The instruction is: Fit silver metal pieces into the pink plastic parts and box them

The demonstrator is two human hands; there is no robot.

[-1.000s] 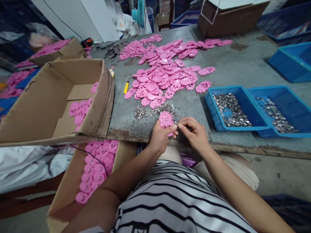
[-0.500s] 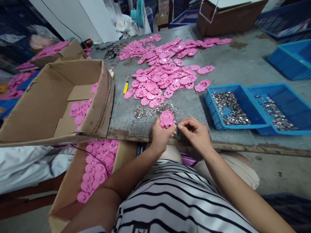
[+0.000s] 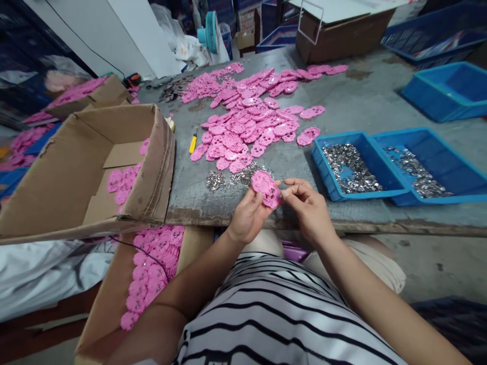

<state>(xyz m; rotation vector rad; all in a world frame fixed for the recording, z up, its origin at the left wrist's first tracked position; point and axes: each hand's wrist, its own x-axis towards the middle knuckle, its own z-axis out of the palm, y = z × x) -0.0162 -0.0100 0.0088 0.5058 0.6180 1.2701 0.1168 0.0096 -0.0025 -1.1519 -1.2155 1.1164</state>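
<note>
My left hand (image 3: 246, 217) grips a pink plastic piece (image 3: 265, 187) with a moulded, scalloped outline, above the table's front edge. My right hand (image 3: 309, 207) is closed in a pinch at the right side of that piece. Whatever lies between its thumb and fingertips is too small to make out. Just beyond the hands, small shiny metal parts (image 3: 216, 181) are scattered on the table. A big heap of similar pink pieces (image 3: 247, 124) spreads out behind them.
On the left stands an open cardboard box (image 3: 162, 167) with some pink pieces inside; below it another box (image 3: 97, 304) holds many more. Two blue bins (image 3: 327, 182) of metal parts sit at right. A yellow-handled screwdriver (image 3: 193, 144) lies near the heap.
The pink piece has turned and tilted in my left hand, whose fingers have opened out somewhat around it. My right hand has come up against its edge. The view has shifted slightly.
</note>
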